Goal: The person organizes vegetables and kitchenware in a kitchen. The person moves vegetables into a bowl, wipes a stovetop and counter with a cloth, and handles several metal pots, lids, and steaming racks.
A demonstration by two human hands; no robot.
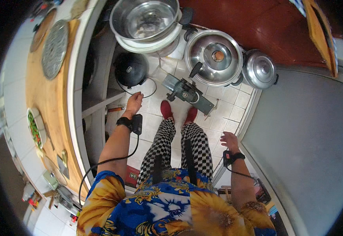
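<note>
My left hand [134, 103] hangs over the tiled floor with its fingers loosely curled and nothing visible in it. Just beyond it are a thin black cord [156, 88] and a round black electric appliance [132, 69]. To the right, my right hand [230, 141] hangs beside a grey panel [301, 126], fingers apart, holding nothing. Ahead of my red shoes [167, 109] is a dark metal machine [186, 91] with a black-gripped handle [195, 69]. Its thin legs are partly hidden beneath it. Both wrists carry strapped-on black devices.
A large steel basin [150, 17], a wide lidded steel pan [214, 57] and a lidded aluminium pot [259, 69] line the far side. On the left counter [53, 97] are a dish of chopped green and red vegetables [36, 128] and a cleaver [62, 166]. Shelves [99, 106] sit below.
</note>
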